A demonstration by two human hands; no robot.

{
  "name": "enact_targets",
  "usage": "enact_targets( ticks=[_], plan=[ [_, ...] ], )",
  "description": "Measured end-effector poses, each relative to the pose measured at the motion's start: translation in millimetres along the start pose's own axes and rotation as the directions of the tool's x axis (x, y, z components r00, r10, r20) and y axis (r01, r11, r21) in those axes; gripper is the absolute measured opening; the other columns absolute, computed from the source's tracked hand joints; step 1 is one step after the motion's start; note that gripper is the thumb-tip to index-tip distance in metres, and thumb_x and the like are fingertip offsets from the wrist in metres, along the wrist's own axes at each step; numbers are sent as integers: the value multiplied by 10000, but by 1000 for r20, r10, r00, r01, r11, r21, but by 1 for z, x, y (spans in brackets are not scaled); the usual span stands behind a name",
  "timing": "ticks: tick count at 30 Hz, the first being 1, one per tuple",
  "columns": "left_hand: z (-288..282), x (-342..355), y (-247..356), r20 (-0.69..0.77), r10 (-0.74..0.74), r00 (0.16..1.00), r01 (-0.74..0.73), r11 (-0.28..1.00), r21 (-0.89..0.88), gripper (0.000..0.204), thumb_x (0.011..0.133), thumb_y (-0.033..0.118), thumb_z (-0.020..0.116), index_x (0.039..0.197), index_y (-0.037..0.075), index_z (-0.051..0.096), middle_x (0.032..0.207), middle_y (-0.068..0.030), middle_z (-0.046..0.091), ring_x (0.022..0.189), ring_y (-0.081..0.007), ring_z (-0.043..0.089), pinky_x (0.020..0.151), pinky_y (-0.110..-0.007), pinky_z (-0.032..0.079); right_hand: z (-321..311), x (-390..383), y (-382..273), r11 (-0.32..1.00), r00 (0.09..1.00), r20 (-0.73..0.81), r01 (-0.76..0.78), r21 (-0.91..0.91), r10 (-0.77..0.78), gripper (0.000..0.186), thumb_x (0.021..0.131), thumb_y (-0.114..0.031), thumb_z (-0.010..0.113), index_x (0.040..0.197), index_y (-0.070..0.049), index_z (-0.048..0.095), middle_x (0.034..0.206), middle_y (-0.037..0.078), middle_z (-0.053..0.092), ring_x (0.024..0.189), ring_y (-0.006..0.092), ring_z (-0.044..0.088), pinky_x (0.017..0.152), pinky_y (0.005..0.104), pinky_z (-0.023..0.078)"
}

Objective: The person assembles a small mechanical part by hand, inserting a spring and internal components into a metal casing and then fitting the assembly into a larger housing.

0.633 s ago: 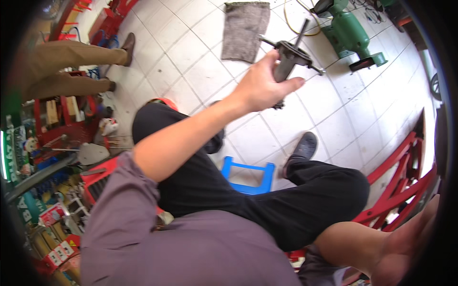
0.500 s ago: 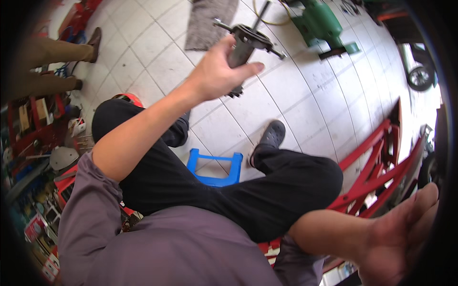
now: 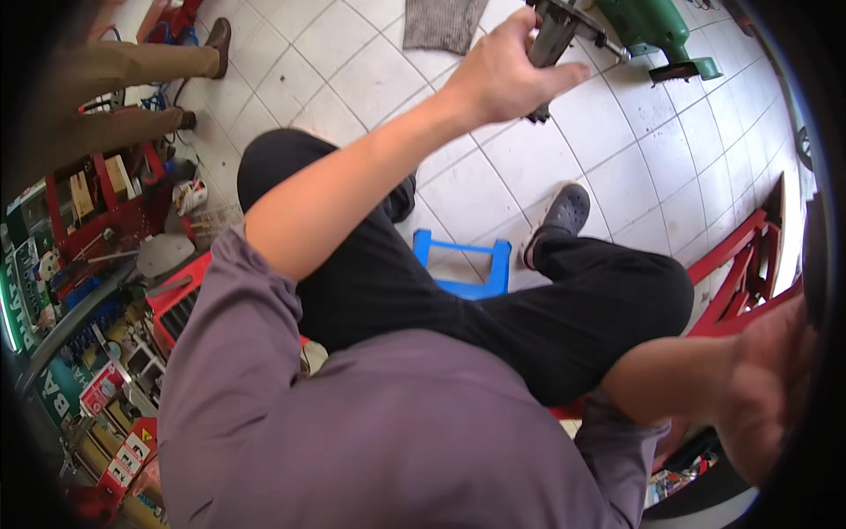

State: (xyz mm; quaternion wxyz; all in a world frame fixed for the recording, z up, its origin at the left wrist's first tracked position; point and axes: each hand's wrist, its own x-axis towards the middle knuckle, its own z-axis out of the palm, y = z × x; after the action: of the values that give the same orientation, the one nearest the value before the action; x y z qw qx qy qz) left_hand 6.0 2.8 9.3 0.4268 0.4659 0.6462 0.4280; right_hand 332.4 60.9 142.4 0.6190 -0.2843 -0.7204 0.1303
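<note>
My left hand point(image 3: 515, 70) is raised out over the floor, fingers wrapped round a dark metal part point(image 3: 557, 40) with a cylindrical body, a side rod ending in silver metal and a toothed lower end. Its top is cut off by the picture's edge. My right hand point(image 3: 758, 388) is at the far right rim, beside red metal framing point(image 3: 731, 264); its fingers are blurred and partly lost in the dark rim, so what they touch is unclear.
A blue stool point(image 3: 458, 286) lies between my legs. Beyond are a grey mat point(image 3: 432, 22) and a green machine point(image 3: 656, 31). A co-worker's legs point(image 3: 150, 66) stand at upper left. Tools and parts point(image 3: 115, 326) crowd the left side, around a red case point(image 3: 181, 295).
My left hand and the metal part sit higher in the picture, as does the whole scene, which has shifted with the head. My right hand appears raised slightly toward the right rim.
</note>
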Motion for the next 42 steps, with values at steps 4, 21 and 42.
enact_targets(
  ticks=[4,21,42],
  plan=[
    [-2,-1,6,-61,90,994,-91,996,-8,417,826,321,727,970,-24,542,718,-67,613,607,-137,596,559,-292,489,61,-21,27,986,953,253,-160,-46,167,436,985,-359,517,1096,42,648,758,59,601,662,150,552,625,229,439],
    [-12,5,-12,-111,103,988,-102,995,22,474,781,366,775,1022,28,546,723,-42,620,633,-124,601,588,-284,497,172,-48,31,485,188,699,-837,-253,690,584,858,-562,638,803,16,697,630,-10,535,605,71,449,590,252,379],
    [-7,6,-17,-27,-33,999,32,999,-16,566,760,451,771,993,-4,527,805,-75,611,704,-146,615,635,-296,518,168,-48,36,250,110,716,-964,-92,689,318,897,-288,687,964,22,675,620,-61,480,573,25,370,515,223,258]
  ],
)
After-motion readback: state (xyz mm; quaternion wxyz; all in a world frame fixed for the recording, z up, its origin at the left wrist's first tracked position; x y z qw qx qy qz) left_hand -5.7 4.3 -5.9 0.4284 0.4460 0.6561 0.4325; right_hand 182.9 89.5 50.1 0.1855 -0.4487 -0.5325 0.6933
